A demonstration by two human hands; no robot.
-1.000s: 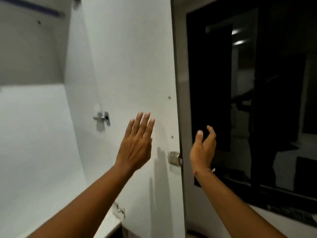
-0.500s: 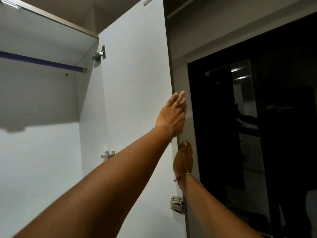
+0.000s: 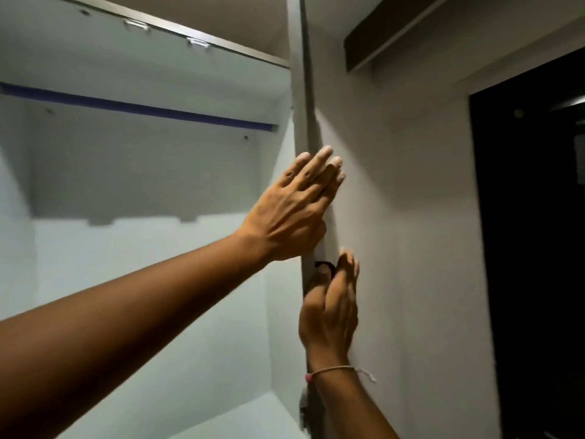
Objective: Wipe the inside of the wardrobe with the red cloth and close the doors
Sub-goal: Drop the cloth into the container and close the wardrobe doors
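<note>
The white wardrobe (image 3: 142, 264) stands open on the left. Its right door (image 3: 380, 201) is turned almost edge-on to me, with the grey outer face showing. My left hand (image 3: 291, 210) lies flat against the door's edge at about mid height, its fingers reaching over onto the outer face. Lower down, my right hand (image 3: 332, 308) rests flat on the outer face, with the thumb by a small black handle (image 3: 324, 266) on the edge. Neither hand holds anything. The red cloth is not in view.
A purple hanging rail (image 3: 142, 107) crosses the top of the wardrobe under a shelf with metal fittings. A dark window or glass door (image 3: 531, 248) fills the far right, beside a pale wall. A dark beam (image 3: 389, 33) hangs above.
The door has swung from showing its white inner face to nearly edge-on. Both hands have moved onto its edge and outer face, and my view has shifted up and left.
</note>
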